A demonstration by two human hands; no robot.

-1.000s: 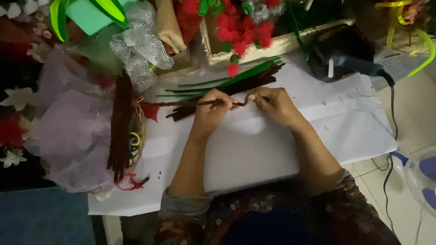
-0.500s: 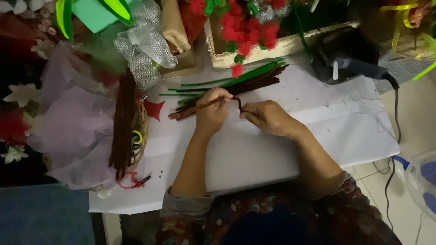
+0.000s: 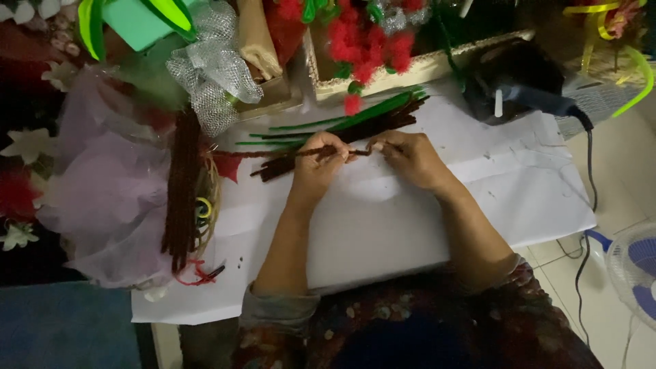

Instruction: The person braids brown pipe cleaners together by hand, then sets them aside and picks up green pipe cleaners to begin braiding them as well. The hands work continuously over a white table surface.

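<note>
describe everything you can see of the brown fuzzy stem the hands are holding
The brown fuzzy stem is a thin, dark brown chenille wire with a soft pile. It lies roughly level just above the white paper, pinched between the left hand and right hand, with only a short stretch showing between them. Its left end runs on toward the pile of brown and green stems.

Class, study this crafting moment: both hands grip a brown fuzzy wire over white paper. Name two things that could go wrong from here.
1. The brown fuzzy wire is pinched between the left hand and right hand; its cut end might prick a fingertip.
2. The loose pile of green and brown wires lies just behind the hands, so a sweep of the wrist could scatter it across the white paper.
</note>
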